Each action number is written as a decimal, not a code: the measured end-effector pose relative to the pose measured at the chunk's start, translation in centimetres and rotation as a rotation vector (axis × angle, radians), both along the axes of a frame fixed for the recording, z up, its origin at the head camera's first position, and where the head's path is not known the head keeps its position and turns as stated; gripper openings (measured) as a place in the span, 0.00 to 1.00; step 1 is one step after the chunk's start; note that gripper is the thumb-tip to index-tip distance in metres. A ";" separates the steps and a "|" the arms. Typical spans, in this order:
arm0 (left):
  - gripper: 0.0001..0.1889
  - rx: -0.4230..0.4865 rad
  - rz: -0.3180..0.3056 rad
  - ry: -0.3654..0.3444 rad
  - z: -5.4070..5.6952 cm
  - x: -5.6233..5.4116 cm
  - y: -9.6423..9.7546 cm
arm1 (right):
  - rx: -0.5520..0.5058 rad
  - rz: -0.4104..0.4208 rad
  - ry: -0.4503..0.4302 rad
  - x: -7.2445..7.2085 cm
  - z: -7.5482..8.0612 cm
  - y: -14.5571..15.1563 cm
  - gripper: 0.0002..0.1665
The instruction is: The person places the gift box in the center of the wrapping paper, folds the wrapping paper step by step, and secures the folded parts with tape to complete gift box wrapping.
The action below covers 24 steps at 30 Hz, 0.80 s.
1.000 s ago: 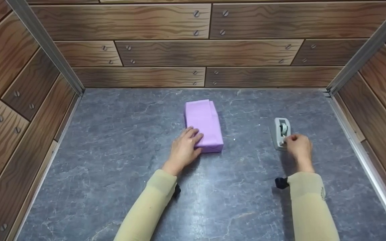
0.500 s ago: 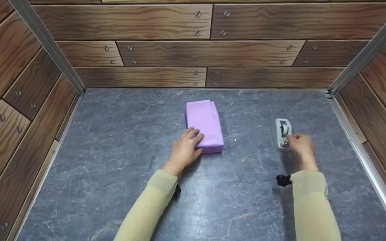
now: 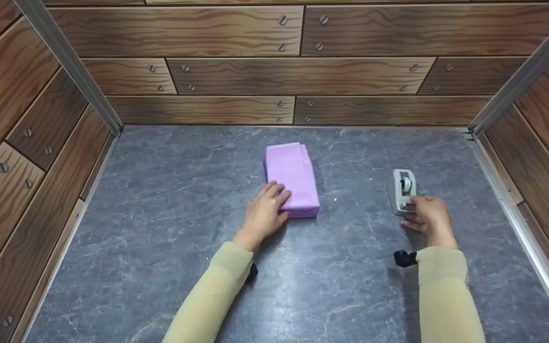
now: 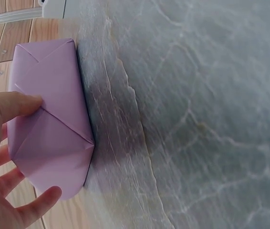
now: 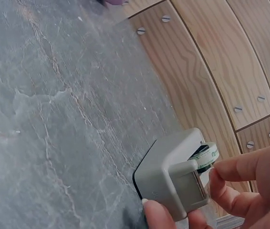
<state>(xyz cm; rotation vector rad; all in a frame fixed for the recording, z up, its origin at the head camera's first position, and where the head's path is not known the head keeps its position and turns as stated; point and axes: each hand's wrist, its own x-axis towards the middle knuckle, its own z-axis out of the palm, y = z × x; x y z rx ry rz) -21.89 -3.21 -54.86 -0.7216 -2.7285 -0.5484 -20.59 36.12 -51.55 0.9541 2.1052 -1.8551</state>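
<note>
While the left hand (image 3: 262, 215) rested on the near left part of a lilac parcel (image 3: 285, 166), the right hand (image 3: 432, 216) was clamped about the near end of a pale grey tape dispenser (image 5: 166, 169). The parcel lay flat near the middle of the grey, white-veined bench (image 3: 174, 200), its long axis directed towards the back wall (image 3: 236, 76). It was an oblong block closely wrapped in smooth paper; on the top face one sheet edge ran lengthwise, right of centre, and on the near end, as shown in the left wrist view, diagonal creases marked out pointed folds that met beside the thumb. The fingers of the left hand were spread apart, with the thumb against this folded end. The dispenser stood to the parcel's right, well apart from it, with a dark base edge and a small roll of tape (image 5: 208, 156), white with green print, seated in its slot. Two right fingertips met just beside the roll; whether a strip lay between them could not be told. Pale yellow sleeves (image 3: 446, 295) covered both forearms
</note>
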 end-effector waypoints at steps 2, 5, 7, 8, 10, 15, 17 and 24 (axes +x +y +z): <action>0.25 0.000 0.001 0.003 0.0 0.0 0.0 | -0.015 -0.010 -0.001 0.2 0.0 0.0 0.35; 0.25 -0.004 0.001 0.005 0.0 0.0 0.0 | -0.033 -0.034 0.010 0.6 -0.1 0.0 0.37; 0.25 -0.004 0.001 0.006 0.0 0.0 0.0 | -0.048 -0.047 0.028 1.0 -0.3 0.0 0.37; 0.25 -0.004 0.001 0.006 0.0 0.0 0.0 | -0.055 -0.055 0.038 1.2 -0.5 0.1 0.37; 0.25 0.000 -0.001 0.010 0.0 0.0 0.0 | -0.070 -0.073 0.064 1.6 -0.8 0.1 0.36; 0.25 0.006 -0.006 0.023 0.0 0.1 0.0 | -0.106 -0.119 0.136 2.4 -1.5 0.1 0.25; 0.25 0.005 -0.008 0.029 0.0 0.1 0.1 | -0.116 -0.124 0.162 2.6 -1.8 0.1 0.20; 0.25 -0.002 -0.001 0.020 0.1 0.1 0.0 | -0.120 -0.100 0.217 3.3 -2.4 0.3 0.25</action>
